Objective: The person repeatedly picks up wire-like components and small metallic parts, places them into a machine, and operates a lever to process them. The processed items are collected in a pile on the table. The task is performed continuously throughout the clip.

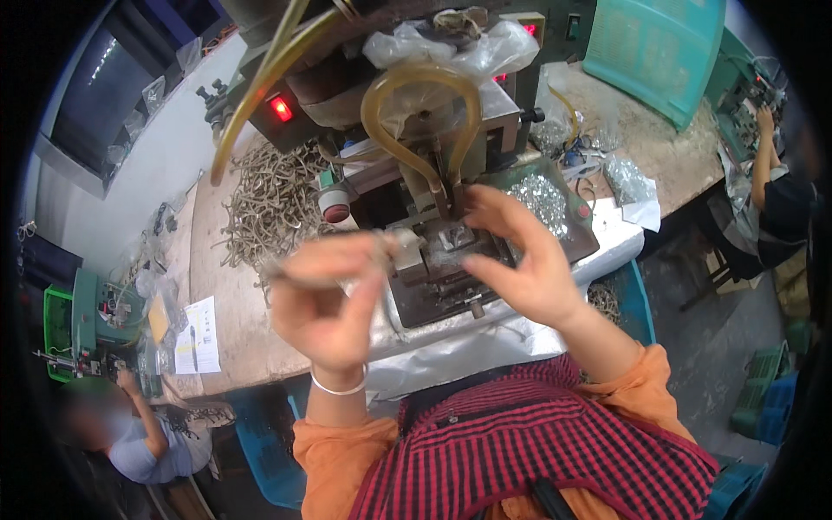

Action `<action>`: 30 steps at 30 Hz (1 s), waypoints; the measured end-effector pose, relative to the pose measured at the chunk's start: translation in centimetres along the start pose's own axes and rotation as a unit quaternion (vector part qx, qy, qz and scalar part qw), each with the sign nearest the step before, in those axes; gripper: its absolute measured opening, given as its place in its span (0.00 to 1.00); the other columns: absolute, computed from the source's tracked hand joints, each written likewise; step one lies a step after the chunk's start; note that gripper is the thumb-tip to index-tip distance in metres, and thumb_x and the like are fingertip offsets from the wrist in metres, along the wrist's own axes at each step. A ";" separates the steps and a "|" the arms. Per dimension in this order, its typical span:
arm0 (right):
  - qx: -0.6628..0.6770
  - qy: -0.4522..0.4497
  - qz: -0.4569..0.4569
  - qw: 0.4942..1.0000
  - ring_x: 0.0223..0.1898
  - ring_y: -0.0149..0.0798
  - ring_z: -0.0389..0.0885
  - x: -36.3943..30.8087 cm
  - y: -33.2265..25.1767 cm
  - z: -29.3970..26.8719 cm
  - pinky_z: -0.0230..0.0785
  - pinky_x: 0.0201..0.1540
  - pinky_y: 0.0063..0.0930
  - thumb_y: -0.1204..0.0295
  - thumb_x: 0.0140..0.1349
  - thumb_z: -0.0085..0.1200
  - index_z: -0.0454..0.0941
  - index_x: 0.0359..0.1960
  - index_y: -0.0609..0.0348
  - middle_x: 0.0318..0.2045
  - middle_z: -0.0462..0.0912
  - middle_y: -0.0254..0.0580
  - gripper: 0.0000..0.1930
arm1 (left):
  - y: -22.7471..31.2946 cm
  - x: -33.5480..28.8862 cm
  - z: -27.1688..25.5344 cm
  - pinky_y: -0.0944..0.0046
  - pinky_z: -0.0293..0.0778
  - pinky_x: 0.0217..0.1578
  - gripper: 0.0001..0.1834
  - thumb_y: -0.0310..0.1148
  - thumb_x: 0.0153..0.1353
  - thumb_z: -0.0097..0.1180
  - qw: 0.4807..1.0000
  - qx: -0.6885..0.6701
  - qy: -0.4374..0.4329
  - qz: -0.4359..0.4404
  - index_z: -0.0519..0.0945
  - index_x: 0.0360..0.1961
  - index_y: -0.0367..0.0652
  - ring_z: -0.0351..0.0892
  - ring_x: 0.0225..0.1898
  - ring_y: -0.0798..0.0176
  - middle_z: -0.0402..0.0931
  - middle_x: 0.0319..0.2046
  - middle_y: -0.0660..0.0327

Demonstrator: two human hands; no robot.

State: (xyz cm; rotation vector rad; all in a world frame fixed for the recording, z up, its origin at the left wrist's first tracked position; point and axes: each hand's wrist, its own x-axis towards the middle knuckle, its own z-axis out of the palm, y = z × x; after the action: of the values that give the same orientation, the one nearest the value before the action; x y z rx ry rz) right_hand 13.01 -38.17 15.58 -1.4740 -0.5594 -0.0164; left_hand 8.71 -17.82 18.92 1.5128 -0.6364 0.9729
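My left hand (325, 303) is left of the press machine's work fixture (451, 247), smeared by motion. A blurred greyish piece shows along its fingers; whether the hand grips it cannot be told. My right hand (533, 264) reaches over the right side of the fixture, thumb and fingers apart, with nothing visible between them. Its fingertips are close to the tooling under the looped amber hose (472, 95). Beyond my left hand lies a heap of bent metal parts (273, 195). A tray of small shiny pieces (542, 199) sits right of the fixture.
A round red button (334, 206) juts out left of the fixture. Teal crates (637, 299) stand below the bench, and a turquoise basket (659, 52) leans at the back right. A plastic bag of parts (631, 180) lies at right. Other people work at far left and right.
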 end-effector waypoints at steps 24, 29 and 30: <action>-0.563 0.049 -0.138 0.814 0.56 0.55 0.77 1.4 13.2 -9.2 0.72 0.55 0.46 0.75 0.54 0.62 0.82 0.39 0.56 0.50 0.81 0.48 0.10 | -0.8 -2.2 2.8 0.68 0.69 0.22 0.10 0.29 0.48 0.62 0.899 0.245 -0.346 0.114 0.83 0.34 0.43 0.70 0.21 0.67 0.85 0.43 0.63; -0.445 0.182 -0.071 0.874 0.49 0.49 0.82 -0.5 13.5 -10.9 0.74 0.51 0.38 0.76 0.64 0.58 0.84 0.42 0.59 0.43 0.85 0.48 0.07 | -0.9 -2.8 3.1 0.68 0.69 0.22 0.04 0.30 0.51 0.61 0.919 0.231 -0.301 0.106 0.79 0.29 0.45 0.70 0.21 0.68 0.83 0.41 0.65; -0.444 0.178 -0.039 0.877 0.48 0.48 0.83 -0.7 14.0 -11.1 0.74 0.51 0.36 0.76 0.65 0.58 0.85 0.42 0.60 0.42 0.85 0.48 0.07 | -1.1 -2.6 3.1 0.68 0.69 0.22 0.04 0.30 0.52 0.62 0.922 0.223 -0.298 0.111 0.79 0.28 0.45 0.70 0.21 0.68 0.83 0.40 0.65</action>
State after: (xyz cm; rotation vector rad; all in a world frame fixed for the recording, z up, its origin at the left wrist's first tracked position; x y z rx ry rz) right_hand 21.06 -47.08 2.33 -2.2692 -0.3026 -0.6778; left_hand 8.99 -21.00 16.18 2.2156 -1.0879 0.8530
